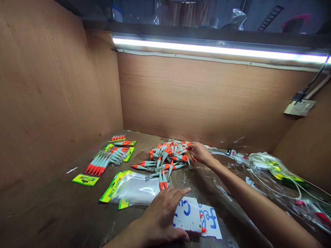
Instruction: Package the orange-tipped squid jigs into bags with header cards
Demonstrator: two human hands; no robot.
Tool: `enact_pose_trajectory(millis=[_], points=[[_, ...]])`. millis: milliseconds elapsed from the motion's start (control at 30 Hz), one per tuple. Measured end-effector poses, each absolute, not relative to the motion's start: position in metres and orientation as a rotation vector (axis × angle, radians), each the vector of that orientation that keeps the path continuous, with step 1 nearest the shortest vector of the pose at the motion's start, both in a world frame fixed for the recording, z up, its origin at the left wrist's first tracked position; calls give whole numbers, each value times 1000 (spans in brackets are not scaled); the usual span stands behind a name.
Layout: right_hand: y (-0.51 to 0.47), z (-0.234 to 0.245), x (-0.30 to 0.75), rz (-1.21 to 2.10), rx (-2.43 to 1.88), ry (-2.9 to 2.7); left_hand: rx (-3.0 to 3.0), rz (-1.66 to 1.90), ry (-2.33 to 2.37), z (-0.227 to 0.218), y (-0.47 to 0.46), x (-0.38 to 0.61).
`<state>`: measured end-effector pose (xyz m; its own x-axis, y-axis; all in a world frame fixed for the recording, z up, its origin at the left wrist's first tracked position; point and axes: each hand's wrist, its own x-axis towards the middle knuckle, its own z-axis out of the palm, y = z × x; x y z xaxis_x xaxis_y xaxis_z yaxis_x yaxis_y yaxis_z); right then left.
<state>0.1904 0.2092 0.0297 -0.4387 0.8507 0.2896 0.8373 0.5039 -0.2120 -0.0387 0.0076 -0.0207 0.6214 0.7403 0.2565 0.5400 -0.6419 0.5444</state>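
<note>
A heap of grey-white squid jigs (165, 151) with orange ends and metal hook crowns lies at the back middle of the table. My right hand (200, 153) reaches to the heap's right side, its fingertips pinched together at a jig; the grip is partly hidden. Nearer to me, my left hand (164, 213) is open, thumb and fingers apart around the left end of a white card (188, 215) with blue handwriting. A second lettered card (212, 222) sticks out beside it, with orange tips showing. Clear header bags (142, 187) lie just beyond my left hand.
Filled packs of jigs (97, 165) with yellow-green headers lie at the left. Plastic bags (269, 165) and a white cord are on the right. Wooden panels enclose the table; a lit tube (207, 46) runs under a shelf, and a socket (300, 107) is on the right.
</note>
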Motion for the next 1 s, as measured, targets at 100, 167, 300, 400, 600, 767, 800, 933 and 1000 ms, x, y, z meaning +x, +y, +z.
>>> enact_pose_trajectory(millis=[100, 167, 300, 400, 600, 767, 800, 933, 1000], points=[[226, 25, 181, 14, -1411, -2417, 2434, 684, 1009, -23, 9, -39], [232, 20, 179, 38, -1391, -2436, 2439, 690, 1000, -24, 9, -39], [237, 19, 178, 159, -1318, -2423, 2450, 659, 1002, -25, 8, -41], [233, 25, 184, 330, -1235, -2386, 2427, 640, 1027, -27, 8, -43], [173, 34, 224, 760, -1085, -2274, 2368, 705, 990, -27, 7, -45], [88, 29, 284, 1130, -1177, -2005, 2309, 813, 1030, -23, 9, -42], [73, 27, 295, 1089, -1243, -2001, 2315, 821, 1031, -23, 10, -41], [28, 17, 313, 775, -1373, -2163, 2324, 815, 1048, -24, 12, -36], [17, 8, 308, 585, -1359, -2256, 2327, 823, 1058, -23, 11, -33]])
